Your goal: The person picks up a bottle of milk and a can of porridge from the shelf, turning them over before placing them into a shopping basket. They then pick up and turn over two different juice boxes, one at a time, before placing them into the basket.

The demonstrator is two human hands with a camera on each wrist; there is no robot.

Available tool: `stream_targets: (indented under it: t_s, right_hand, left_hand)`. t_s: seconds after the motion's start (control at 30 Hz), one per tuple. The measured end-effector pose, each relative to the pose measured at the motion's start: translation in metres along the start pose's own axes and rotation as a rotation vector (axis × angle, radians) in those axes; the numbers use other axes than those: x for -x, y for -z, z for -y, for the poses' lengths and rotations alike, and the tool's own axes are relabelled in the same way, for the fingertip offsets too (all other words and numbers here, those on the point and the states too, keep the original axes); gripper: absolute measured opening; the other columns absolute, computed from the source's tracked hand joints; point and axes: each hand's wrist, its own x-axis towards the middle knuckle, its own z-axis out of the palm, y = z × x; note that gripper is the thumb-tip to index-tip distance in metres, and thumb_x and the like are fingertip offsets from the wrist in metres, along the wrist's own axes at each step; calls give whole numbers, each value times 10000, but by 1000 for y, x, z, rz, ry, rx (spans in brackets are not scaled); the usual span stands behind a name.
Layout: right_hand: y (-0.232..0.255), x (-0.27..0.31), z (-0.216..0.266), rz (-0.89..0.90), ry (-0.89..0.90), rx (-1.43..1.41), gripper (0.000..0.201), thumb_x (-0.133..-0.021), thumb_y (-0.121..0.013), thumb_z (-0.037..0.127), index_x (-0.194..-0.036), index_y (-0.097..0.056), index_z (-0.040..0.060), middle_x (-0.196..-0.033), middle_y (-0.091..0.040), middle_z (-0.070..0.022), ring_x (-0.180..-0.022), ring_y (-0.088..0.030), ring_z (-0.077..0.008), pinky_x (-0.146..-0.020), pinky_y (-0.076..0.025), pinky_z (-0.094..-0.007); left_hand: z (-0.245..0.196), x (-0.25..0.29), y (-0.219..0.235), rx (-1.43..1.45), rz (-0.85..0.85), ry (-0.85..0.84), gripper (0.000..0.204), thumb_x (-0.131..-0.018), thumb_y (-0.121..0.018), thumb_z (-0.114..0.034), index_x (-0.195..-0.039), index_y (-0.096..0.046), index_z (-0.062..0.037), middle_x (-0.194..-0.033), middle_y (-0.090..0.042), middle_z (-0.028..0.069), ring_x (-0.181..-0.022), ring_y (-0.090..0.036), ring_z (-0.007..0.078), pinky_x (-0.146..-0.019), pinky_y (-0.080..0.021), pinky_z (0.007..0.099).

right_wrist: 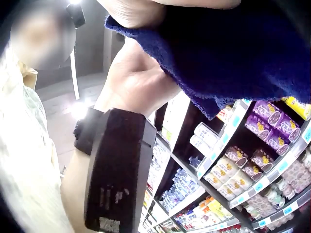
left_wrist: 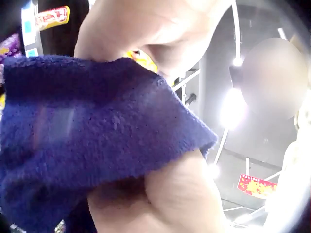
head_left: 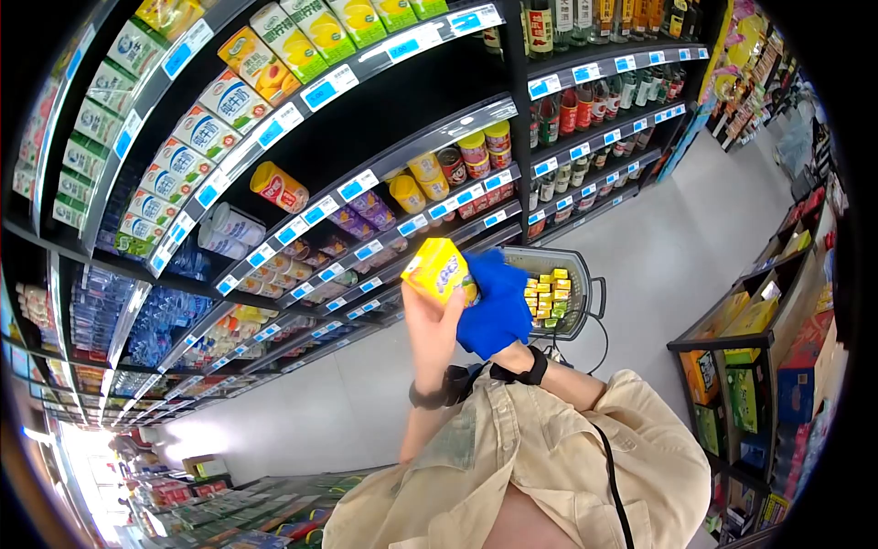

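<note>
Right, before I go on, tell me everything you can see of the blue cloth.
The blue cloth is bright blue in the head view, darker in the wrist views, with a fuzzy, towel-like pile. It hangs in loose folds with a pointed corner, draped over the right hand, whose fingers it mostly hides. It lies right beside the yellow carton in the left hand; whether they touch is unclear.

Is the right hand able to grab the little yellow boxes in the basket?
Probably yes. The right hand looks near the basket, and its open top leaves the yellow boxes showing. But the blue cloth covers the fingers, so it might get in the way.
</note>
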Motion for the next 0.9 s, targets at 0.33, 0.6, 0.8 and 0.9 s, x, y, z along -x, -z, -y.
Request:
stream_targets:
  t_s: [0.33,0.6,0.8,0.9]
  right_hand:
    - [18,-8,-10,385,220,208,873,-724,-758,135,-1501,-382,2,-1411,-541,-199,-1282,-540,-339,-1076,-425,-405]
    - [25,-29,15,471,17,169,913,-696,-741,118,-1521,-359,39,-1441,-478,-278,-1187,-594,-415,-962,-509,-415]
    - [32,-10,5,523,-209,-2,848,-683,-700,-4,-1485,-429,44,-1404,-521,-196,-1181,-559,-307,-968,-488,-392]
    - [38,-9,-1,510,168,227,883,-662,-693,-24,-1497,-413,44,-1447,-482,-187,-1294,-481,-288,-1042,-443,-381]
  left_hand:
    - [6,0,24,366,-171,339,399,-1041,-525,-247,-1325,-480,29,-1187,-648,119,-1062,-645,175,-894,-530,321]
    - [15,15,1,280,-223,208,364,-1042,-521,-212,-1348,-445,-30,-1181,-632,104,-980,-654,161,-804,-545,299]
    - [15,0,7,324,-386,127,380,-1046,-517,-256,-1336,-447,-19,-1164,-636,120,-974,-669,199,-816,-559,334]
    - [10,-2,12,286,-415,96,356,-1044,-526,-265,-1303,-481,-25,-1142,-644,106,-959,-665,188,-805,-554,330]
